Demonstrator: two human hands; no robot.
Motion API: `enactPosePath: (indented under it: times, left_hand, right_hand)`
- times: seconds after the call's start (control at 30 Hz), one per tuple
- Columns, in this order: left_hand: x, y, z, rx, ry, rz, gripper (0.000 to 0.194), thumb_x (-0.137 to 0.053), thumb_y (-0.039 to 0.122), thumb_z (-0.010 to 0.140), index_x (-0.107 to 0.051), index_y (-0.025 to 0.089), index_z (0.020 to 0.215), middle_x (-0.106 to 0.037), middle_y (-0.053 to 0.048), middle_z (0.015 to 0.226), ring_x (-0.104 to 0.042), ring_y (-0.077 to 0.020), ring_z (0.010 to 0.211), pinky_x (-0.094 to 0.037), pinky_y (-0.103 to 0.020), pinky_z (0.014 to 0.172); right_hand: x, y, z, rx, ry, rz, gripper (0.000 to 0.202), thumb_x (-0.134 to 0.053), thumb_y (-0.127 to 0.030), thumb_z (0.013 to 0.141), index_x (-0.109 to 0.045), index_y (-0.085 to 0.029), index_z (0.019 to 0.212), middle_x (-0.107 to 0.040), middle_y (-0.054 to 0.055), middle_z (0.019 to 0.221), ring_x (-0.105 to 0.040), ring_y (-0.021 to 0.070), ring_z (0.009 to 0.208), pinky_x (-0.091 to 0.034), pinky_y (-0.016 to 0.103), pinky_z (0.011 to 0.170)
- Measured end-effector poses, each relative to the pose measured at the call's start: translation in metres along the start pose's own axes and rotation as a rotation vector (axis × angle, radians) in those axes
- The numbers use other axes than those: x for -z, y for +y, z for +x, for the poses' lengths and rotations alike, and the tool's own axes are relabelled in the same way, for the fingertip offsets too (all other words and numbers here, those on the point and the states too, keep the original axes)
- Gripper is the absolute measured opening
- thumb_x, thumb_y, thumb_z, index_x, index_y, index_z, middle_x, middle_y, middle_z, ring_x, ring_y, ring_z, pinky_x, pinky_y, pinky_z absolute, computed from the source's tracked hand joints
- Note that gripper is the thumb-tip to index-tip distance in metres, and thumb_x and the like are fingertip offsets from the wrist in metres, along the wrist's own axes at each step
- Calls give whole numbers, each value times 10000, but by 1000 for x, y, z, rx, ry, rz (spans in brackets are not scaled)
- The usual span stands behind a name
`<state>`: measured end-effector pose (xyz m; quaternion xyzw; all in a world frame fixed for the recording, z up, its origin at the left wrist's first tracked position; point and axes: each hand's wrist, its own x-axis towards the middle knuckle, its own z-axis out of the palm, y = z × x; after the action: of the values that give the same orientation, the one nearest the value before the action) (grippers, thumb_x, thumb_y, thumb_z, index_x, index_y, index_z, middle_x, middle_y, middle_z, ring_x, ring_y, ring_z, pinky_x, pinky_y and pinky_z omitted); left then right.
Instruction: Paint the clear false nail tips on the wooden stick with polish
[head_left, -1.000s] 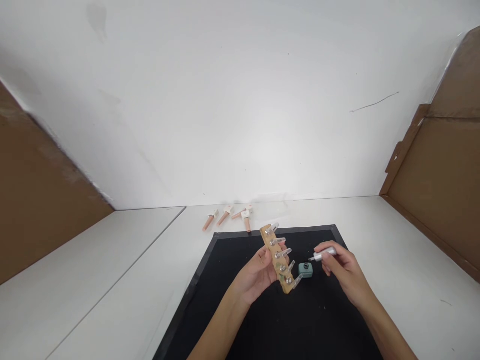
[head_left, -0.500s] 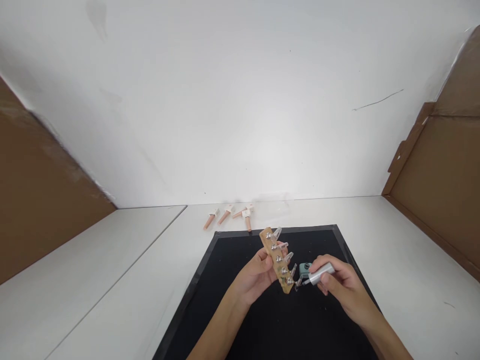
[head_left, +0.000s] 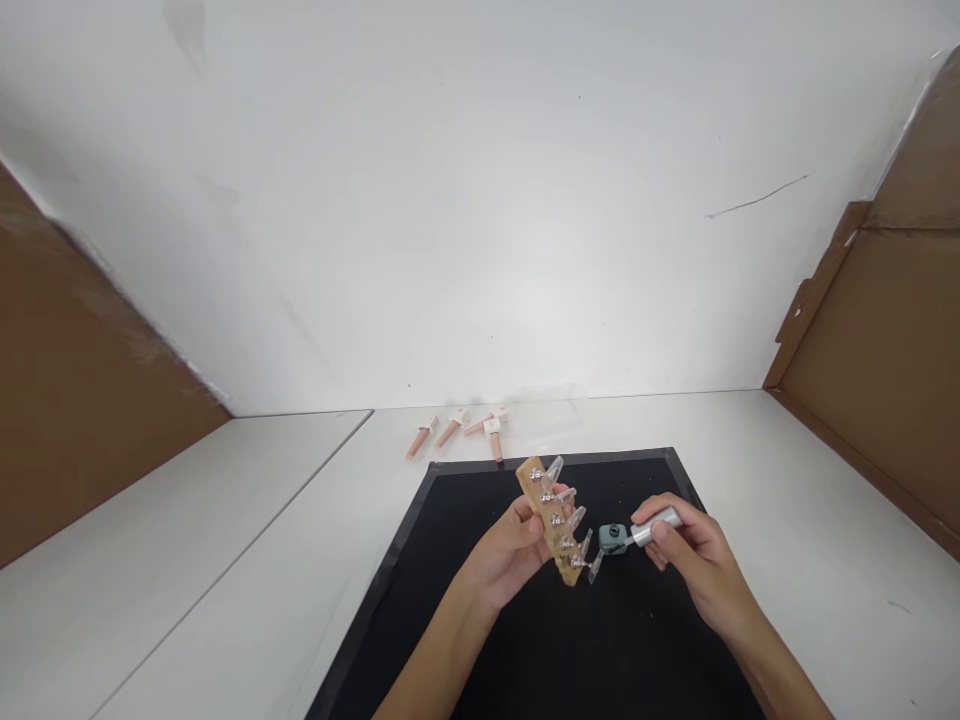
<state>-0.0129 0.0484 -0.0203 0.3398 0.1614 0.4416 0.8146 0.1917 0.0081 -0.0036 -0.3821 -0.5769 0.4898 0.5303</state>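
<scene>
The left hand (head_left: 514, 553) holds a wooden strip (head_left: 551, 522) with clear nail tips (head_left: 576, 518) along its right side; the right hand (head_left: 694, 555) grips a silver-capped brush (head_left: 656, 525) beside the green polish bottle (head_left: 613, 538) on the black mat (head_left: 585, 650).

Bright diffuse light; soft glow mid-frame on white wall (head_left: 487, 230), greyer toward upper left corner. Black mat (head_left: 570, 650), lower centre, very dark. Wide-angle stretch at edges. Fine detail soft.
</scene>
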Motion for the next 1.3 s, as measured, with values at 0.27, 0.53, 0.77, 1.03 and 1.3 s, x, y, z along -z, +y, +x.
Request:
enactPosePath:
  times: [0.27,0.53,0.77,1.03,1.3]
  left_hand:
    - [-3,0,2,3,-15,4,319,-789,307,550,-694,225,844,-583,11,778,-525,-99,703,-386,-226,618]
    - [6,-2,1,-16,-53,17,342,-783,327,556,-694,229,871,-563,-2,782,-519,-116,722,-384,-244,637]
    - [1,-1,1,-18,-35,3,334,-795,323,534,-709,228,843,-535,-5,755,-496,-109,704,-391,-237,625]
    - [-3,-2,0,-52,-42,-11,359,-795,371,516,-706,229,833,-439,11,720,-443,-94,678,-368,-217,586]
    - [-7,1,1,-46,-46,-2,353,-799,357,511,-716,239,832,-455,9,720,-453,-96,684,-374,-217,594]
  right_hand:
    - [-7,-9,-3,-19,-109,-48,304,-565,-487,824,-649,-195,799,-419,-41,582,-352,101,508,-279,223,477]
    - [-3,5,1,-28,78,17,310,-580,-507,806,-648,-206,792,-428,-41,605,-354,90,498,-292,220,480]
    - [-9,-1,-2,-15,-43,22,294,-569,-478,826,-654,-198,797,-446,-33,610,-358,96,503,-287,228,479]
    - [-6,6,-2,-30,96,52,342,-584,-515,797,-649,-179,792,-421,-39,572,-349,97,476,-291,232,455]
    - [-12,-9,-6,26,-112,37,341,-568,-513,809,-651,-183,780,-452,-22,601,-359,103,490,-290,231,458]
